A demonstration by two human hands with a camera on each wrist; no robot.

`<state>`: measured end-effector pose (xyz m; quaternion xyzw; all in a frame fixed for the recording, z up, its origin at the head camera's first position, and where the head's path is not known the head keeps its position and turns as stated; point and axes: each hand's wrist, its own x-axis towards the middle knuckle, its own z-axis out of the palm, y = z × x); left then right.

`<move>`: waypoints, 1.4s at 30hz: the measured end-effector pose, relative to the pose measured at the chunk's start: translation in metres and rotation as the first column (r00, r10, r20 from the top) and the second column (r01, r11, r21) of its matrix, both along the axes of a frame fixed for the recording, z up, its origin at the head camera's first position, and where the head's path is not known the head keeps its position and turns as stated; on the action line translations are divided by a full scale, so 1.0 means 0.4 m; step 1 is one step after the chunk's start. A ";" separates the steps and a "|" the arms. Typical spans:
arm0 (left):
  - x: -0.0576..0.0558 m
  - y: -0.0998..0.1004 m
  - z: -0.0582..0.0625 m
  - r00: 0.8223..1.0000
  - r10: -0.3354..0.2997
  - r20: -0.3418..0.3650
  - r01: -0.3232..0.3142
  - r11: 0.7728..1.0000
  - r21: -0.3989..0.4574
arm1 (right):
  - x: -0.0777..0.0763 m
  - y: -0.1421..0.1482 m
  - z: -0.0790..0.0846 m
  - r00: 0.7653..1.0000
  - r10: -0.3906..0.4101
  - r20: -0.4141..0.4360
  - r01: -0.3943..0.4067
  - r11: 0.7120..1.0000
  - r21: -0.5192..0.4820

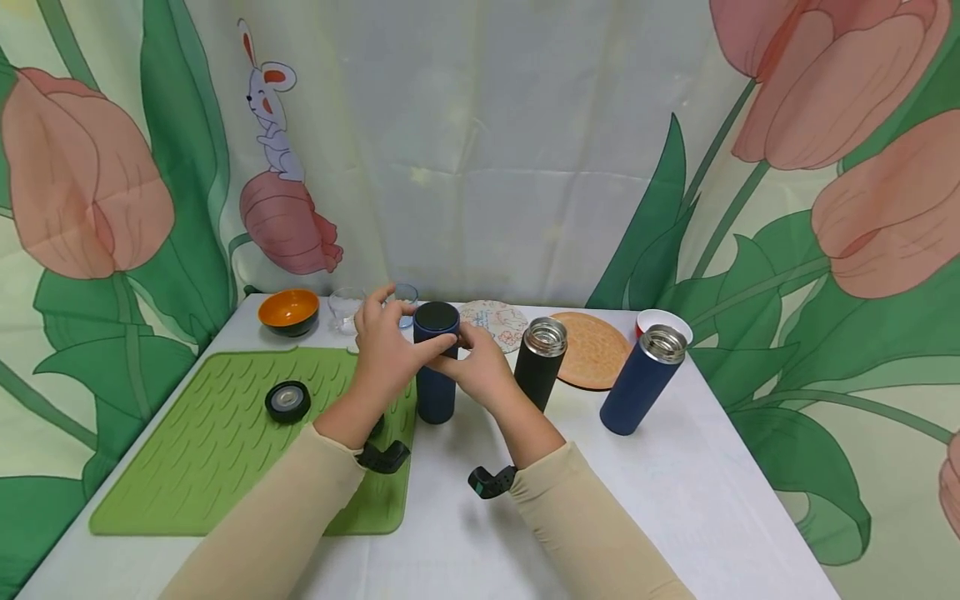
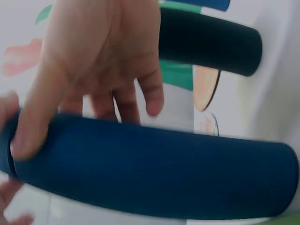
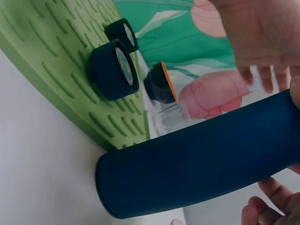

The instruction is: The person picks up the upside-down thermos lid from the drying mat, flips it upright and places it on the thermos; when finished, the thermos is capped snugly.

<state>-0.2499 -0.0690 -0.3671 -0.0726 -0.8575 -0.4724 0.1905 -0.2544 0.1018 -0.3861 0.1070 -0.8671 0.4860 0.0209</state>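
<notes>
A dark blue thermos flask stands upright at the right edge of the green mat, its dark lid on top. My left hand grips it around the lid, thumb across the front. My right hand holds the upper body just below, thumb and fingers around it. In the left wrist view the flask crosses the picture, with the right thumb pressed near the lid seam. Two loose lids, one dark blue and one black, lie on the mat in the right wrist view.
Right of my hands stand a lidless black flask and a lidless blue flask. The green mat covers the left side. Behind are an orange bowl, glasses, round mats and a white-and-red bowl.
</notes>
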 end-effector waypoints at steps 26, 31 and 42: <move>0.015 0.001 0.012 0.996 0.082 -0.028 -0.083 0.994 -0.077 | -0.008 -0.007 -0.003 0.999 -0.006 0.033 0.005 1.000 0.015; 0.007 -0.009 0.013 1.000 0.002 -0.017 -0.002 0.999 -0.050 | -0.010 -0.005 -0.002 1.000 -0.005 0.026 0.004 1.000 0.023; 0.000 -0.024 0.016 0.991 -0.095 0.095 0.095 0.995 0.007 | -0.007 0.000 -0.011 1.000 0.000 0.025 -0.001 1.000 0.023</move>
